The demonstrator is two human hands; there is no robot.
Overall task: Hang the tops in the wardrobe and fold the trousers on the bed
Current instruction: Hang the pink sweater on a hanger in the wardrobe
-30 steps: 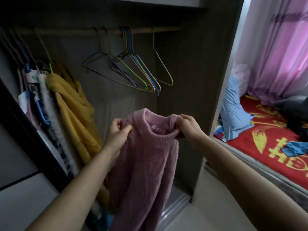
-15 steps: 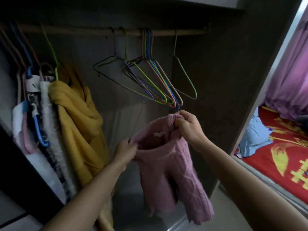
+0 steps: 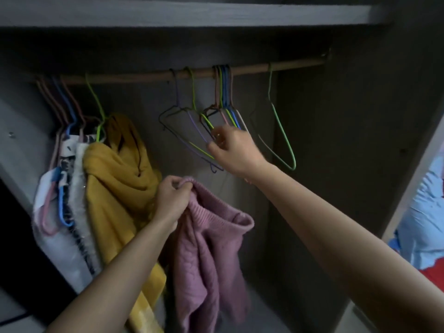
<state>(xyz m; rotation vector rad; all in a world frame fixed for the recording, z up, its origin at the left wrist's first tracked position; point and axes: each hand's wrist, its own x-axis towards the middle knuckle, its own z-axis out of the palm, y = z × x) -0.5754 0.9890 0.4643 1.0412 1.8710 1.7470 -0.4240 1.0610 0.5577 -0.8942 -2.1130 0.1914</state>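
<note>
Head view looks up, close into wardrobe (image 3: pixel 336 140).

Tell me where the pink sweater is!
In the head view the pink sweater hangs low in the wardrobe's middle, gripped at the collar by the left hand, just right of the yellow top.

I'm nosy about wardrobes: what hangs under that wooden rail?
Empty wire hangers, a lone green hanger, a mustard top and other clothes. The clothes cover their hangers' lower parts.

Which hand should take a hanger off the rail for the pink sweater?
Right. The right hand is raised among the empty hangers and pinches them. The left hand is lower and busy, gripping the pink sweater by its collar.
</note>
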